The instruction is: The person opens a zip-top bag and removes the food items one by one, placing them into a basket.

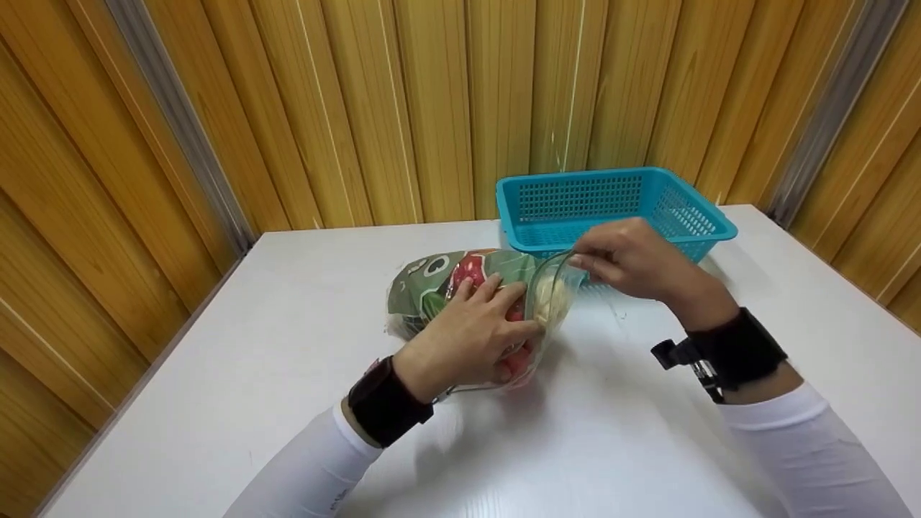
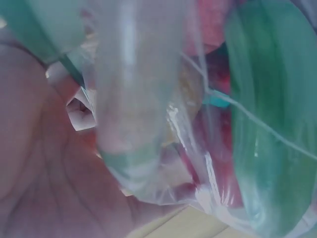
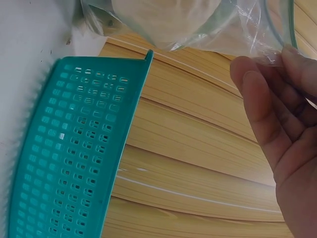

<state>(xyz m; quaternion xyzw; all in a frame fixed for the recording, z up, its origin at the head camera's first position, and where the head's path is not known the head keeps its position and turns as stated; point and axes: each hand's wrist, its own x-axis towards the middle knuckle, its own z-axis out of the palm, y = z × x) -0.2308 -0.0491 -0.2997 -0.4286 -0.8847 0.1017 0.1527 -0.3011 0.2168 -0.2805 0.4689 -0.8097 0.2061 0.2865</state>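
Observation:
A clear zip bag (image 1: 514, 262) with a green printed face lies on the white table, packed with red, green and pale items. Its mouth faces right, and a pale round item (image 1: 552, 298) shows just inside. My left hand (image 1: 475, 334) lies over the bag, fingers bent across its top and thumb on the near side, holding it near the mouth. The rim (image 3: 291, 25) of the mouth is pinched between the thumb and fingers of my right hand (image 1: 633, 259), which pulls it up and right. In the left wrist view, a glossy green item (image 2: 272, 119) shows close up through the plastic.
A blue-green plastic basket (image 1: 619, 234) with perforated walls stands at the back right, just behind my right hand. Wood-patterned panels (image 1: 432, 108) rise along the back and sides of the white table (image 1: 302, 302).

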